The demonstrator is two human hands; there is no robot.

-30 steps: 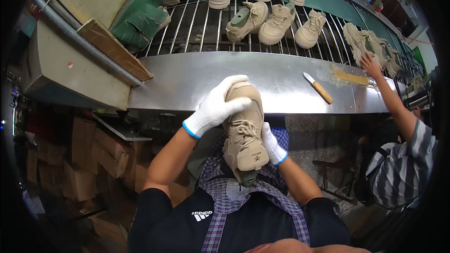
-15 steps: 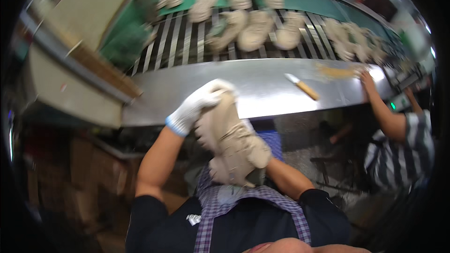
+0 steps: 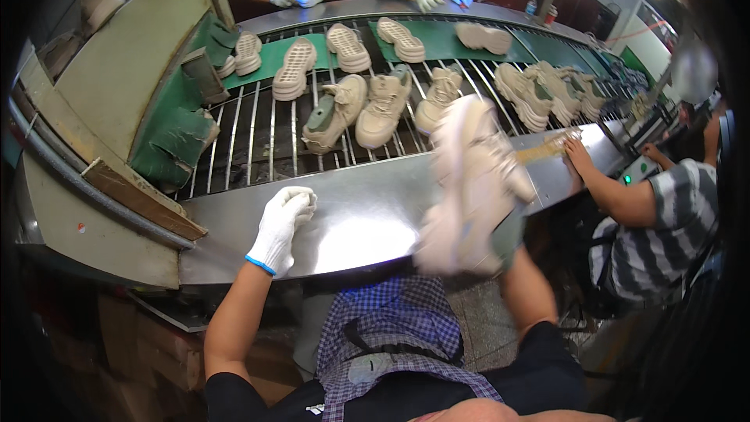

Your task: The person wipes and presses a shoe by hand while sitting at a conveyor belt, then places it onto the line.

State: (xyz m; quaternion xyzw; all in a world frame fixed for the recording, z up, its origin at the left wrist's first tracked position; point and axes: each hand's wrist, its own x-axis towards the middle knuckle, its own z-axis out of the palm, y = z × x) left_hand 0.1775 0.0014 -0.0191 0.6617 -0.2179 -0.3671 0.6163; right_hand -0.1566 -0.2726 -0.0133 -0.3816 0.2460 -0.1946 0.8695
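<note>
Above the counter's near edge, a beige sneaker (image 3: 473,187) is held raised, blurred, by the right hand (image 3: 508,238), mostly hidden behind it, grasping the shoe. The gloved left hand (image 3: 283,223) is rested loosely curled, released, on the steel counter (image 3: 367,215); earlier it gripped the sneaker too.
</note>
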